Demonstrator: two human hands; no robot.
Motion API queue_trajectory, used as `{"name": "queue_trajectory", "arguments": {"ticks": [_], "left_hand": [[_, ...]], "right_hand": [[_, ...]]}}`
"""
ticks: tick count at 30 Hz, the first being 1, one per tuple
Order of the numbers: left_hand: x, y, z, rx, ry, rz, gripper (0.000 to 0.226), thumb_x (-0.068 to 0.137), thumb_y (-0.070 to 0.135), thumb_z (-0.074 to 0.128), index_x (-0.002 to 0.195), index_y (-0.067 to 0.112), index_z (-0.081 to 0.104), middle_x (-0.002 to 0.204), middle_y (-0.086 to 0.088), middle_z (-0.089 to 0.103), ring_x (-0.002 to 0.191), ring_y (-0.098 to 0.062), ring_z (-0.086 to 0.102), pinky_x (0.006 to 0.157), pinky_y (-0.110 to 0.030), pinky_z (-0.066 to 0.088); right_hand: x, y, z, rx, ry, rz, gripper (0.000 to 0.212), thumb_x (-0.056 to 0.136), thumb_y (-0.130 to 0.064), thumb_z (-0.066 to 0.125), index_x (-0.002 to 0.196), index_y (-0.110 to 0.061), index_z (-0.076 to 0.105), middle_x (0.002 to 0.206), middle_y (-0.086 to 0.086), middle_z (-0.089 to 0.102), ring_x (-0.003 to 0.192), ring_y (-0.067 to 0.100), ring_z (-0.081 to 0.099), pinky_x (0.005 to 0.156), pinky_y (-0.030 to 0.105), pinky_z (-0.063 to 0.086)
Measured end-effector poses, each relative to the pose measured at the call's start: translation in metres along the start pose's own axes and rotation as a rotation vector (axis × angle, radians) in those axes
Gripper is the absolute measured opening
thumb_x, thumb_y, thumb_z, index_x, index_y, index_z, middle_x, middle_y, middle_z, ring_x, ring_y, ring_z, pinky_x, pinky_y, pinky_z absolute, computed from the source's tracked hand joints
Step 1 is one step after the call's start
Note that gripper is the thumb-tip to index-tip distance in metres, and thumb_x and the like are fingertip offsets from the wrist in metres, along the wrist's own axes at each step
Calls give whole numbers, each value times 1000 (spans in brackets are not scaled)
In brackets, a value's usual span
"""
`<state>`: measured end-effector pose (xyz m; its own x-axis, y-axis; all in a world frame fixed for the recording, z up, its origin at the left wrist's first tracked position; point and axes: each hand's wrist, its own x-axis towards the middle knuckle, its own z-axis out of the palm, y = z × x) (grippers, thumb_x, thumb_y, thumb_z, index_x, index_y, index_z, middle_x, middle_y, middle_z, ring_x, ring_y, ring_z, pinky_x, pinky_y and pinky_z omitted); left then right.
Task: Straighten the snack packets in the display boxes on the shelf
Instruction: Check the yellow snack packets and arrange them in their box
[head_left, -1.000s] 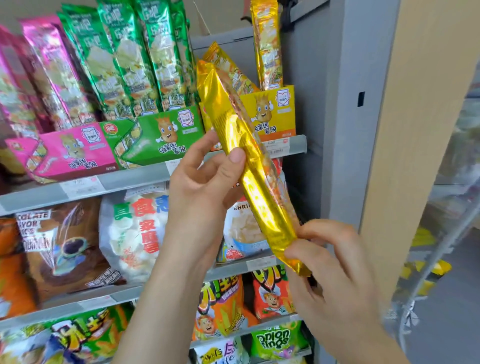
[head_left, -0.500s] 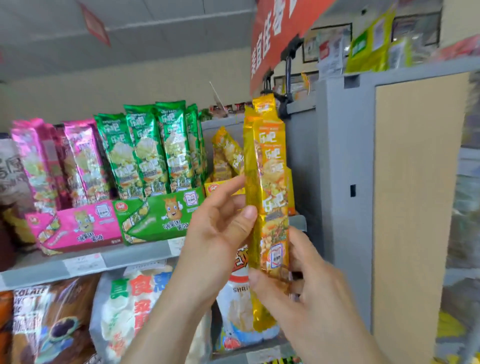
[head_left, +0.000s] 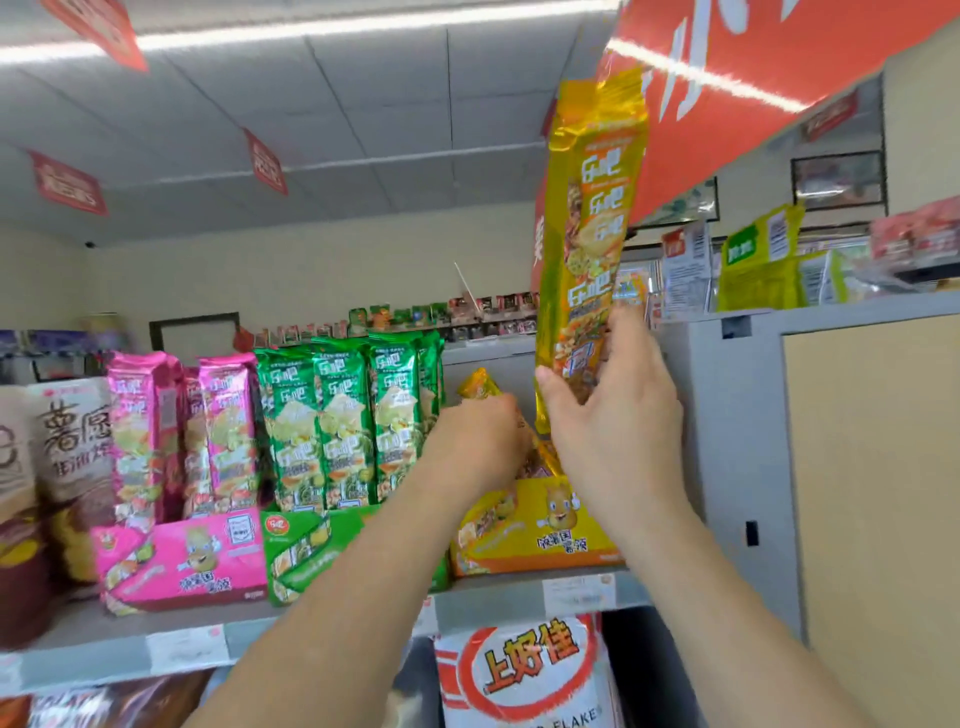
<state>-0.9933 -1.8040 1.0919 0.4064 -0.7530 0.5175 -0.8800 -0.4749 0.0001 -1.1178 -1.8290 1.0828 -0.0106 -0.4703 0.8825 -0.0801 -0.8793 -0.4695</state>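
Yellow packet (head_left: 592, 234) pinched low by right hand (head_left: 613, 415) fingers (head_left: 631, 338) above the yellow box (head_left: 535, 530). Left hand (head_left: 478, 441) grip hidden, can't tell. Part the leaning packet (head_left: 480, 384), drop it upright.

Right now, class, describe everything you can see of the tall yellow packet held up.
The yellow packet is a long, narrow pouch of glossy foil-like film, printed with snack pictures and repeated white characters. It stands nearly upright, top leaning slightly right, above the yellow display box. The right hand grips its lower end.

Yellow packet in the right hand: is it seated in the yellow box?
No, the right hand holds the yellow packet upright above the yellow box.
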Motion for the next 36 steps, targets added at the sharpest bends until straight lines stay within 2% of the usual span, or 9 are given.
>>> {"name": "queue_trajectory", "arguments": {"ticks": [6,10,15,18,21,26,29,32,36], "left_hand": [[9,5,13,-97,-58,-39,46,91,49,50,134,33,48,123,-10,64,108,-33,62,80,-38,50],[17,7,19,-151,-51,-86,41,86,34,62,125,32,51,119,-7,65,106,-33,62,78,-38,52],[21,6,22,-179,23,-115,33,75,24,69,106,33,61,105,-2,68,98,-30,64,70,-34,51],[26,4,25,-19,107,-68,32,81,17,62,112,19,55,109,-12,64,108,-35,56,72,-37,43],[30,3,29,116,-22,-77,42,89,21,59,125,7,43,124,-22,54,115,-39,52,81,-42,45],[36,1,26,253,-123,-86,46,92,16,54,132,1,35,128,-23,54,114,-40,56,76,-41,48],[34,5,24,294,-121,-84,48,93,18,56,134,2,34,125,-18,57,114,-40,57,72,-40,48],[27,14,20,234,15,-98,53,92,12,56,137,8,28,124,-20,53,109,-38,59,66,-38,42],[16,24,2,77,402,-91,69,92,5,50,148,24,14,122,-18,44,74,-37,63,51,-37,37]], "right_hand": [[-10,30,13,-278,-174,87,44,84,-26,72,108,-17,35,110,10,58,99,35,62,66,36,42],[-18,40,18,-436,-278,129,42,84,-37,65,95,-19,28,102,10,62,92,34,64,60,32,33],[-26,48,24,-479,-357,210,44,89,-41,55,116,-7,47,114,14,55,104,33,56,74,37,44],[-28,53,25,-427,-365,216,67,91,-34,50,144,-5,23,131,14,48,111,34,55,72,35,41],[-24,57,28,-424,-458,191,79,94,-34,45,154,-13,-3,143,8,46,114,33,55,70,33,36],[-17,59,32,-523,-416,226,42,93,-33,48,124,-6,41,122,12,59,107,33,57,69,33,37],[-21,58,33,-445,-349,262,26,92,-34,51,103,-14,38,110,10,60,91,28,57,62,29,33],[-21,62,31,-387,-345,293,30,90,-34,54,95,-13,33,107,12,60,79,24,45,62,28,30],[-17,65,29,-346,-399,353,37,89,-37,59,97,-12,33,104,12,63,76,25,46,51,27,26]]}}
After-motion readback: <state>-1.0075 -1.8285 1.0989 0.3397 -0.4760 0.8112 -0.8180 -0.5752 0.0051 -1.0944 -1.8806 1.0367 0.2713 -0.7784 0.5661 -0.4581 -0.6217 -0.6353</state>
